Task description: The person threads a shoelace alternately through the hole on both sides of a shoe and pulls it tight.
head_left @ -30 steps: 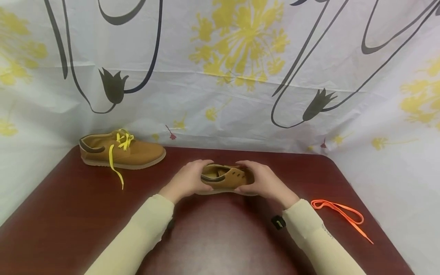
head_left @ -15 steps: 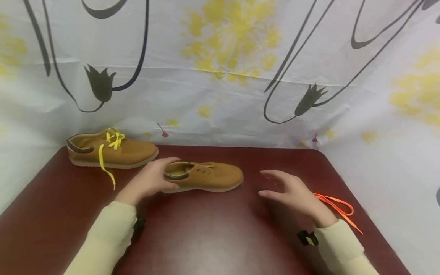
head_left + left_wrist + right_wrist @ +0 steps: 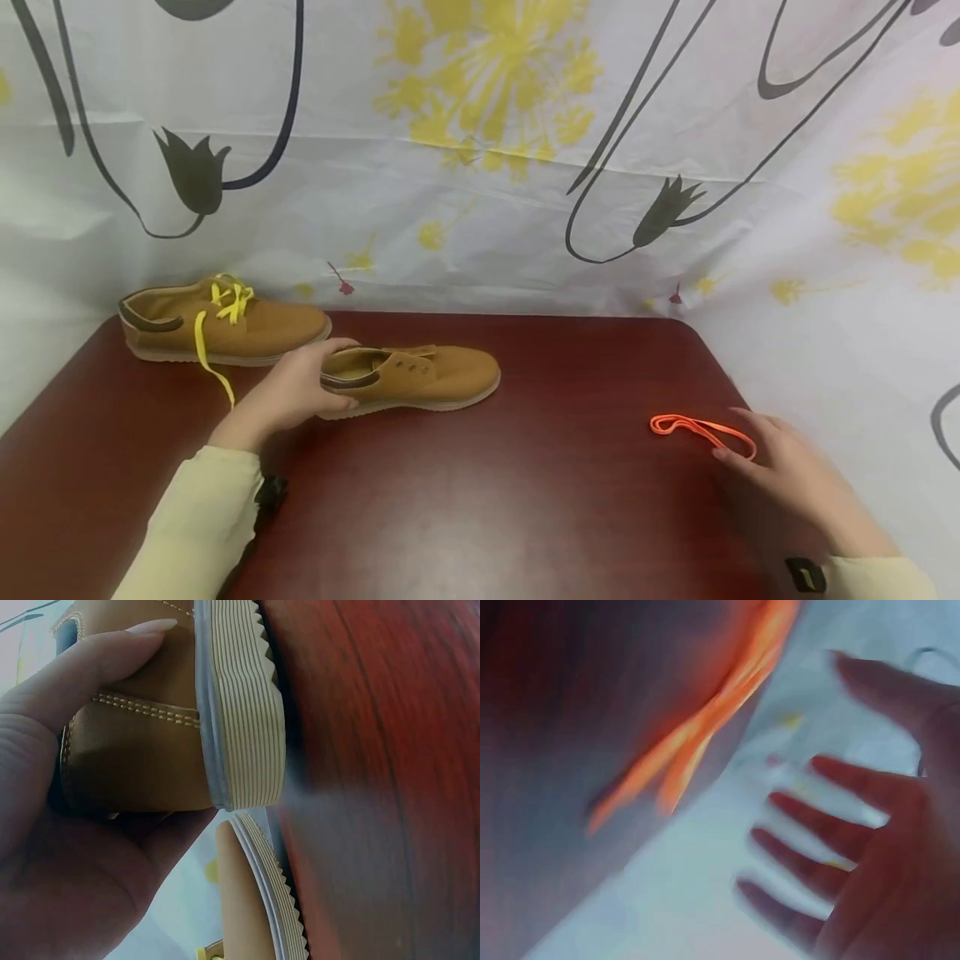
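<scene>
A brown lace-up shoe [image 3: 438, 375] with bare eyelets stands upright on the table, toe to the right. My left hand [image 3: 294, 385] grips its heel; in the left wrist view the thumb lies along the heel's side, above the ribbed pale sole [image 3: 247, 712]. Over at the right, my right hand [image 3: 797, 475] hovers above the folded orange shoelace [image 3: 697, 427], fingers spread and holding nothing. The right wrist view is blurred, but it shows the fingers apart from the orange lace [image 3: 705, 724].
A second brown shoe [image 3: 281, 327] with a yellow lace [image 3: 204, 346] stands at the back left, one lace end trailing onto the dark red table [image 3: 480, 500]. A white patterned sheet [image 3: 465, 250] rises behind the table and along its sides.
My right hand has let go of the shoe's toe and moved right to the orange lace. The left hand keeps its grip on the heel. The head view has shifted slightly.
</scene>
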{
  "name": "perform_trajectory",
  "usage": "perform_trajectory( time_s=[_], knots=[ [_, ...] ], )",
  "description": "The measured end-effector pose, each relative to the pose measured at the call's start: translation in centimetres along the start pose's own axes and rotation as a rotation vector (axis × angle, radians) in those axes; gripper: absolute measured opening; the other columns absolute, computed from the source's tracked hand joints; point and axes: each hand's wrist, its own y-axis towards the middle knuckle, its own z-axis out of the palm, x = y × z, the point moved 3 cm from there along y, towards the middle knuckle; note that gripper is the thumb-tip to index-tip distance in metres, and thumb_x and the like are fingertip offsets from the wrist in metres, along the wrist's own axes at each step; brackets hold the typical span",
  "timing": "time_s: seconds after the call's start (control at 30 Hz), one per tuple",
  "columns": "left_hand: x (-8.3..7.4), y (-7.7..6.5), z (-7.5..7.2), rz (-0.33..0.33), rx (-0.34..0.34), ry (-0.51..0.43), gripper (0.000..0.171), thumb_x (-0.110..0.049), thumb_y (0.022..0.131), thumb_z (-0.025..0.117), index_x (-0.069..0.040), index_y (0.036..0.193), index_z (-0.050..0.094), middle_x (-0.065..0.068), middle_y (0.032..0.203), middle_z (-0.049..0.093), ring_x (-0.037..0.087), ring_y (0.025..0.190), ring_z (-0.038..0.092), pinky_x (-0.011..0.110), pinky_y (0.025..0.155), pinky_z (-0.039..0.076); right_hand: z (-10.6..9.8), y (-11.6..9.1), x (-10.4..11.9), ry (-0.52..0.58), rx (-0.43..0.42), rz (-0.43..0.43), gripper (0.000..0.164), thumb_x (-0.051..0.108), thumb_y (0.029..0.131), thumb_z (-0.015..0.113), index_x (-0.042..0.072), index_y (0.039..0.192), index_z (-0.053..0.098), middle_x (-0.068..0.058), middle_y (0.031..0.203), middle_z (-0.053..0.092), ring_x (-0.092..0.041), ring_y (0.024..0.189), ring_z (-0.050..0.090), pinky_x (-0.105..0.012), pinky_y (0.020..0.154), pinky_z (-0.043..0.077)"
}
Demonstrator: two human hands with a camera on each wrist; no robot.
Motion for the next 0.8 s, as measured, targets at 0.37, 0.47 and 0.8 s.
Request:
perform_trajectory(
  time_s=[0.37,0.47,0.8],
  knots=[
    [-0.2,0.3,0.1,0.005,0.003,0.017,0.076,-0.016,0.073,0.088,-0.005,0.140,0.055,0.019,0.124,0.067,0.031,0.104,0.063,0.051,0.092,0.051,1.6,-1.1,-4.6,-0.080,0.070,0.071,0.069,0.032,0.085,0.080,-0.015,0.128,0.051,-0.038,0.111,0.059,-0.055,0.103,0.055,-0.068,0.085,0.047],
    [-0.4,0.4,0.1,0.019,0.007,0.012,0.076,-0.016,0.072,0.088,-0.005,0.140,0.055,0.018,0.125,0.067,0.031,0.106,0.063,0.052,0.093,0.050,2.1,-0.8,-4.5,-0.074,0.005,-0.020,0.070,0.023,0.081,0.083,-0.011,0.133,0.050,-0.040,0.122,0.055,-0.057,0.109,0.053,-0.070,0.086,0.045],
    [-0.2,0.0,0.0,-0.004,0.008,-0.012,0.077,-0.018,0.074,0.088,-0.007,0.142,0.053,0.020,0.133,0.063,0.036,0.113,0.061,0.056,0.095,0.050,2.4,1.9,-2.3,-0.148,0.046,-0.097,0.029,0.008,0.083,0.076,-0.004,0.107,0.067,-0.018,0.093,0.065,-0.032,0.081,0.062,-0.053,0.076,0.055]
  ],
)
